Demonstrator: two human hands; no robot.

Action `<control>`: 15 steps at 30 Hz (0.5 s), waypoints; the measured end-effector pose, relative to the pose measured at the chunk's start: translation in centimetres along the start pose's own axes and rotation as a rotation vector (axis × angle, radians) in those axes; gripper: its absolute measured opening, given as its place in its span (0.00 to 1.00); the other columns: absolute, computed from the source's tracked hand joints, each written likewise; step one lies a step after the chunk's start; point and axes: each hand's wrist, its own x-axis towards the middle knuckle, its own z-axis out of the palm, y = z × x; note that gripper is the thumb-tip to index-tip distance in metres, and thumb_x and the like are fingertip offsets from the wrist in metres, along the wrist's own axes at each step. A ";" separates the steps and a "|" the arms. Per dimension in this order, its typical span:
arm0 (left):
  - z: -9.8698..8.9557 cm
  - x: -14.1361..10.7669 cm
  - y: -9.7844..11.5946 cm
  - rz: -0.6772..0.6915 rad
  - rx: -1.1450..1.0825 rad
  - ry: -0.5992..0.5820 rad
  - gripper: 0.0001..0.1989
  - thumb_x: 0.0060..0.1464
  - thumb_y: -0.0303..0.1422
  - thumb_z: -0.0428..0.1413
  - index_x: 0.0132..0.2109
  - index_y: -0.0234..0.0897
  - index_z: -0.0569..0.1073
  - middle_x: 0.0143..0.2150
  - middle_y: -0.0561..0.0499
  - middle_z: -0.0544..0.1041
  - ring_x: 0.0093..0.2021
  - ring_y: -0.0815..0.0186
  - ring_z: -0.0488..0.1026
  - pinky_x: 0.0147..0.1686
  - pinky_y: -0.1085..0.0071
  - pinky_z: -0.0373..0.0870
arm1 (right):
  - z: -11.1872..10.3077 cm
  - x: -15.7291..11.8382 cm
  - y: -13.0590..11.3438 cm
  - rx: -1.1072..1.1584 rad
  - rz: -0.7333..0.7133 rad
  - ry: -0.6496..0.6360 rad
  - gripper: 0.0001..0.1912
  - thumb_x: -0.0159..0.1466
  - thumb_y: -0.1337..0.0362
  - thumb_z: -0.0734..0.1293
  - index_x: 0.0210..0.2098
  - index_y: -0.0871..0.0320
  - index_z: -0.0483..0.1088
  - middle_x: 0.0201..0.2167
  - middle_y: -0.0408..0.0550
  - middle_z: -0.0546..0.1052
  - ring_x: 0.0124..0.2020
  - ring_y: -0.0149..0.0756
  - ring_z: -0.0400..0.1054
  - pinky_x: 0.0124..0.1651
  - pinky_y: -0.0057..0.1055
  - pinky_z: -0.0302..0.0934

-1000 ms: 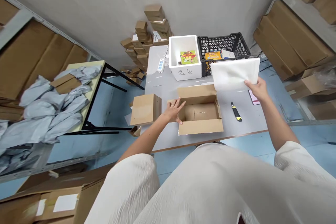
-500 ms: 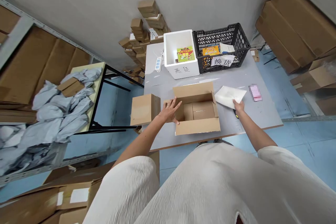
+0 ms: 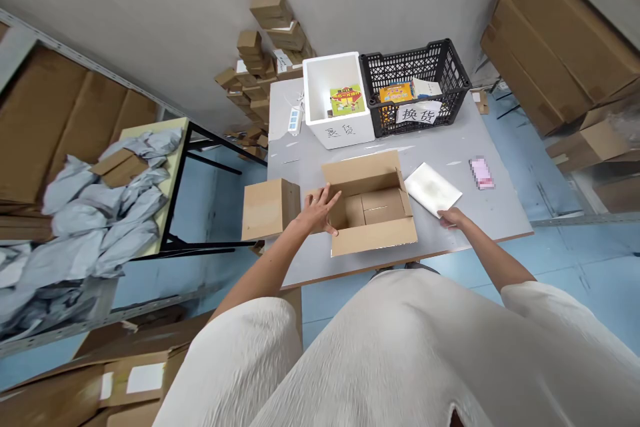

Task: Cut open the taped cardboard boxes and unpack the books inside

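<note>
An open cardboard box (image 3: 383, 205), flaps spread and bare inside, stands at the table's near side. My left hand (image 3: 317, 210) lies over its left end with fingers spread, the thumb near the front flap. To the right of the box is a flat white packet (image 3: 433, 191). My right hand (image 3: 453, 218) is closed at the packet's near corner, seemingly pinching it; the fingertips are partly hidden. A closed cardboard carton (image 3: 270, 209) sits at the table's left edge, beside my left forearm.
On the grey table (image 3: 300, 260) stand a white foam bin (image 3: 347, 131) and a black crate (image 3: 417, 121), both holding printed packages. A power strip (image 3: 295, 121) and a blurred pink item (image 3: 481, 173) lie nearby. Grey mailing bags (image 3: 90, 217) are piled on the left.
My right hand has slid slightly toward me, and the white packet has turned, its right corner coming nearer. The yellow-and-black object beside that hand no longer shows. My left hand stays on the box.
</note>
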 end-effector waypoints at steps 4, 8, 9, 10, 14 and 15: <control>0.0 -0.4 0.2 0.012 -0.037 0.023 0.78 0.42 0.63 0.73 0.86 0.40 0.40 0.86 0.30 0.25 0.84 0.26 0.28 0.77 0.30 0.32 | 0.2 -1.2 -1.6 -0.263 -0.263 -0.044 0.10 0.65 0.63 0.74 0.46 0.59 0.82 0.47 0.57 0.86 0.48 0.45 0.81 0.45 0.31 0.75; 0.0 -2.0 0.7 0.000 -0.125 0.114 0.77 0.41 0.61 0.74 0.86 0.43 0.41 0.86 0.32 0.28 0.84 0.27 0.28 0.76 0.28 0.25 | 2.1 -2.9 -4.0 -0.211 -0.584 -0.230 0.39 0.58 0.68 0.77 0.69 0.51 0.73 0.61 0.54 0.81 0.50 0.41 0.79 0.46 0.31 0.75; 0.1 -2.6 0.7 -0.021 -0.156 0.160 0.77 0.41 0.60 0.75 0.86 0.44 0.42 0.87 0.33 0.28 0.84 0.27 0.27 0.76 0.29 0.25 | 2.6 -3.3 -4.5 -0.215 -0.632 -0.271 0.44 0.56 0.68 0.78 0.72 0.49 0.70 0.63 0.55 0.79 0.50 0.42 0.79 0.46 0.33 0.76; 0.1 -3.3 0.7 -0.055 -0.193 0.218 0.75 0.43 0.59 0.75 0.86 0.45 0.42 0.87 0.34 0.29 0.84 0.27 0.27 0.76 0.29 0.26 | 3.0 -3.8 -4.9 -0.225 -0.674 -0.301 0.49 0.54 0.67 0.79 0.74 0.46 0.68 0.65 0.55 0.77 0.50 0.42 0.79 0.46 0.34 0.76; 1.1 -5.9 -0.6 -0.284 -0.486 0.482 0.62 0.61 0.54 0.64 0.86 0.44 0.36 0.87 0.33 0.42 0.84 0.34 0.44 0.78 0.35 0.46 | 3.4 -6.0 -6.2 -0.213 -0.781 -0.399 0.58 0.52 0.62 0.83 0.78 0.38 0.61 0.69 0.54 0.73 0.52 0.45 0.79 0.50 0.39 0.78; 1.6 -6.4 -1.1 -0.327 -0.604 0.518 0.57 0.66 0.51 0.60 0.86 0.42 0.34 0.85 0.32 0.50 0.82 0.39 0.54 0.76 0.39 0.55 | 3.3 -6.5 -6.5 -0.191 -0.784 -0.419 0.59 0.53 0.60 0.83 0.80 0.38 0.58 0.69 0.54 0.73 0.53 0.45 0.79 0.52 0.40 0.78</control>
